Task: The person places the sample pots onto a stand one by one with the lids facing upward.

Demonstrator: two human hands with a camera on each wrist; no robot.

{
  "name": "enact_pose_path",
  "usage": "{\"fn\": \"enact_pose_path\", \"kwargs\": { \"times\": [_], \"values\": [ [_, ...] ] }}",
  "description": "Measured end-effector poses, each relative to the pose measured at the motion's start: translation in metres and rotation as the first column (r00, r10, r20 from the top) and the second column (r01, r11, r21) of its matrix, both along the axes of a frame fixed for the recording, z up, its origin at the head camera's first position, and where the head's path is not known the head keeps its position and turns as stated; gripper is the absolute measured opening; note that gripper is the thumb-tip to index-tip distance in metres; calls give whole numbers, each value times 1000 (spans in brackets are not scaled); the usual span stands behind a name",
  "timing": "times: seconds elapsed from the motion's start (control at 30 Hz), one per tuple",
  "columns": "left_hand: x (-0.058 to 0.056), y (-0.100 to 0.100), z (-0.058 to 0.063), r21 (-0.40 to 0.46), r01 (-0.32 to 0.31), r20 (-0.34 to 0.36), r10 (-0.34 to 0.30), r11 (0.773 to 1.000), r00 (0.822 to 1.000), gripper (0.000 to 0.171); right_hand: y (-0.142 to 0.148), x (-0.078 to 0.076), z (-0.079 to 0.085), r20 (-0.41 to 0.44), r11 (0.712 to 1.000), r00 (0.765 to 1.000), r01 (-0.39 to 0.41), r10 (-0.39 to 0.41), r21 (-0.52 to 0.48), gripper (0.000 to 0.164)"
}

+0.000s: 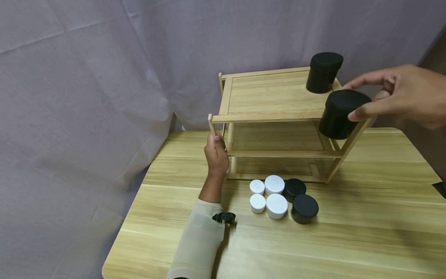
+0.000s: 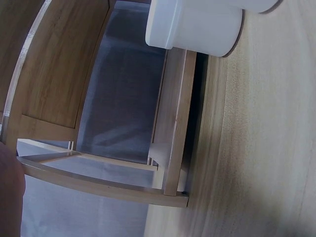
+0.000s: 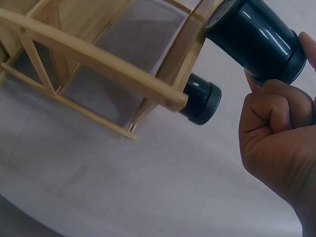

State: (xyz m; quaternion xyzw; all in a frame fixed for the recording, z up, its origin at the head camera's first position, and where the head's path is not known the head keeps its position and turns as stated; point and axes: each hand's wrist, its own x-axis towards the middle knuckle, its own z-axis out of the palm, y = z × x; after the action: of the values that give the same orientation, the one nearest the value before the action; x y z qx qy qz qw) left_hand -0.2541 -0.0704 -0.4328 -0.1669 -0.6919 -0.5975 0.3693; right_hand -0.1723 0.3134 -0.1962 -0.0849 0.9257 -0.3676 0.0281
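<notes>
My right hand [image 1: 409, 97] pinches a black lidded jar [image 1: 343, 116] between thumb and fingers, at the front right corner of the wooden rack's top shelf. In the right wrist view the same black jar [image 3: 256, 42] is held near its lid, with other fingers curled beneath. Another black jar [image 1: 324, 73] stands behind it on the top shelf. My left hand [image 1: 216, 153] grips the front left post of the three-tier wooden rack [image 1: 271, 116]. Only a sliver of that hand [image 2: 10, 192] shows in the left wrist view, beside the rack's frame [image 2: 98, 185].
Before the rack stand several short jars in two rows: small white ones [image 1: 257, 203], larger white ones [image 1: 277, 205] and black ones [image 1: 304, 208]. They sit on the wooden table [image 1: 366, 240]. A grey curtain [image 1: 87, 116] hangs behind. A small dark object [image 1: 440, 188] lies at the right edge.
</notes>
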Motion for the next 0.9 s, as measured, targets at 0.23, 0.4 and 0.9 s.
{"fn": "enact_pose_path", "kwargs": {
  "times": [0.23, 0.4, 0.9],
  "values": [
    [0, 0, -1, 0, 12, 17, -12, 1000, 1000, 81, 6, -13, 12, 102, 992, 991, -82, 91, -91, 54],
    [1, 0, 0, 4, 14, 18, -14, 1000, 1000, 79, 2, -15, 18, 99, 990, 989, -97, 107, -101, 52],
    [1, 1, -1, 12, 30, 17, -31, 999, 999, 79, -6, -36, 23, 48, 998, 998, -30, 33, -59, 59]
  ]
}}
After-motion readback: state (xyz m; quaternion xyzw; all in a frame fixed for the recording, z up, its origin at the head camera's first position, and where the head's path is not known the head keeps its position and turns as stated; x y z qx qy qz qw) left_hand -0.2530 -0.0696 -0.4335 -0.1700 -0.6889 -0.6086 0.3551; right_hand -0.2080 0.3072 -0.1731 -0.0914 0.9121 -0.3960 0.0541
